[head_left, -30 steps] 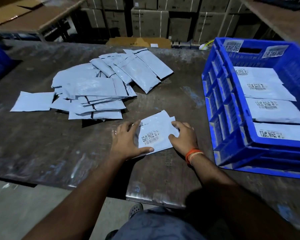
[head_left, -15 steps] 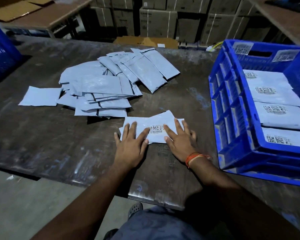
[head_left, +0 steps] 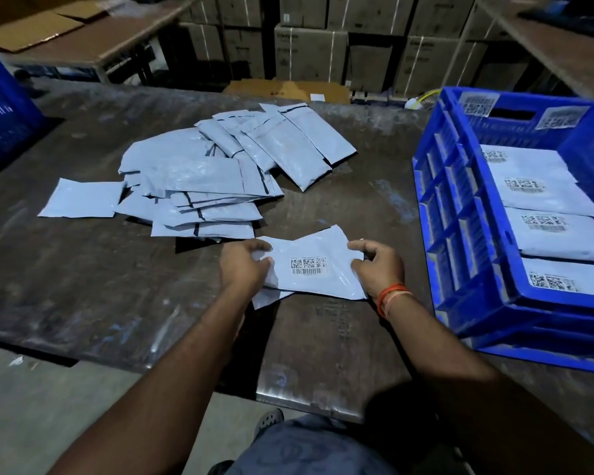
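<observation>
**A:** While the labelled packet (head_left: 318,275) is lying between both sets of fingers, what are the hands doing with it?

**B:** The left hand (head_left: 244,269) is pinching its left end. The right hand (head_left: 379,265) is curling round its right end, fingers (head_left: 357,245) closing on the plastic. The barcode is facing up, probably so the label is showing. The packet is sitting low over the surface (head_left: 83,286), and a second packet (head_left: 266,299) is peeking out beneath the left fingers.

**A:** Where is it likely heading?

**B:** I'm guessing the blue crate (head_left: 460,234), standing right of the right fingers, where sorted packets (head_left: 556,234) are lying label-up in a row. Beyond the fingertips, the unsorted pile (head_left: 199,186) is waiting, labels hidden. Cardboard boxes (head_left: 309,53) are standing farther behind.
</observation>
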`<state>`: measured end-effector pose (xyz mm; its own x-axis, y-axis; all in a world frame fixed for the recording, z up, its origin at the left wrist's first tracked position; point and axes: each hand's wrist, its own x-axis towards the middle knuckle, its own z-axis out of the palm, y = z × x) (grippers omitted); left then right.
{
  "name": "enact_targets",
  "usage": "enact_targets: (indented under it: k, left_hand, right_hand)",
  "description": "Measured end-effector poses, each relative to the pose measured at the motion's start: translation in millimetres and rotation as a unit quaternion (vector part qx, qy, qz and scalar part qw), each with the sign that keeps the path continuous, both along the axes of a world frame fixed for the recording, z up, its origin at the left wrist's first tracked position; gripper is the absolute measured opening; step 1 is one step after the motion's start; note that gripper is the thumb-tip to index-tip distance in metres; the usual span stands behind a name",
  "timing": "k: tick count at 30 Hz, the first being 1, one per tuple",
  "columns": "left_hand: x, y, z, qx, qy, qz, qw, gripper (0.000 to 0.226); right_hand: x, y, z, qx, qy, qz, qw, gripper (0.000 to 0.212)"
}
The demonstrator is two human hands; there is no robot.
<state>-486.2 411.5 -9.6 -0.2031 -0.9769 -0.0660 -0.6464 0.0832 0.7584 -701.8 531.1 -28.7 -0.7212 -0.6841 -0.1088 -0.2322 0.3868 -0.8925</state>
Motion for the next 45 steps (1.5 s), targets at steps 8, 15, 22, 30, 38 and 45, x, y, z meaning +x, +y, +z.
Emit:
enact_targets:
  k: [8,15,22,30,38,45]
  left_hand:
    - [7.8,-27.5,36.5,0.168,0.245,-0.057,0.953,0.019]
    - [-15.8,-61.2,116.2,0.181,0.291,-0.072,0.936,0.014]
    - [-78.7,-60.8,170.5,0.144,0.304,-0.129,0.933,0.009]
    - [-208.4,-19.3,202.8,0.101,0.309,-0.212,0.922,0.012]
    - [-383.6,33.2,200.5,0.016,0.165,-0.22,0.961,0.029]
    - [-462.7,31.5,169.5,-0.106,-0.069,-0.176,0.976,0.027]
  right_hand:
    - [-9.6,-24.7,38.2,-0.118,-0.053,-0.033,0.991,0.035]
    - [-22.6,-41.1,121.8,-0.138,-0.116,0.027,0.983,0.023]
    - [-79.3,-23.4,187.9,-0.158,-0.051,-0.003,0.986,0.023]
    - [-197.5,48.8,223.4,-0.207,-0.026,-0.096,0.973,0.018]
    - [-353.0,99.6,203.0,-0.068,0.093,-0.231,0.966,0.021]
    - [-395.9,73.5,182.3,0.015,0.179,-0.167,0.969,0.026]
